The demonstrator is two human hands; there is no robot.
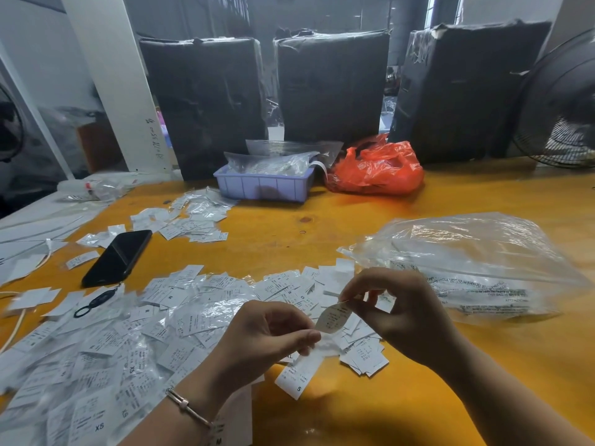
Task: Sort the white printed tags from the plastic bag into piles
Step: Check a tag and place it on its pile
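From the head view, both hands work over the near edge of the bench (402, 397). The left hand (270, 333) pinches a tag marked S (297, 375) that hangs below its fingers, and the right hand (396, 304) pinches a curled tag (333, 317) between thumb and forefinger. The two hands sit close together, seemingly peeling one tag off another so each size can be read and dropped in its own pile.

A broad heap of tags (128, 333) spreads left of the hands, some marked XS or M; a smaller pile (193, 217) lies well apart further back, likely already sorted. The clear bag (483, 262) lies just right of the hands, mouth toward them, with more tags inside, so much sorting looks left to do.

The bench is orange-yellow wood. A phone (119, 255) lies face up between the piles. At the back stand a lilac tray (264, 186) holding packets, an orange bag (380, 169), three black wrapped bales (331, 85) and a fan (560, 104) at far right.
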